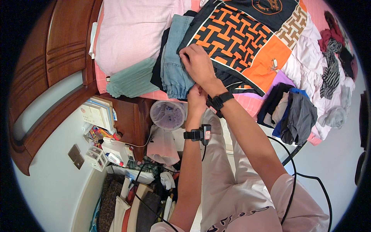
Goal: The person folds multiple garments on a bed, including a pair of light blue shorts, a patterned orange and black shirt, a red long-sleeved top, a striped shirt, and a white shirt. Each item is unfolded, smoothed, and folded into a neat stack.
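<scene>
A large black and orange patterned cloth [232, 37] lies spread on the bed, with white border lines and an orange panel. My right hand [200, 62] is closed on its left corner, thumb and forefinger pinched together. Lower down, at the bed's near edge, my left hand [197, 94] pinches what appears to be the cloth's dark border; the fingertips are partly hidden. Just left of both hands is a folded pair of blue denim trousers [175, 63] with a gathered hem. A folded black garment [158, 75] shows beside the denim, next to a folded green cloth [132, 79].
A pink quilt [133, 32] covers the bed near the wooden headboard [63, 43]. Folded clothes [298, 116] are piled at the right edge. Below stand a lined bin [168, 116] and a cluttered nightstand [130, 116]. Black cables [294, 162] hang by my right arm.
</scene>
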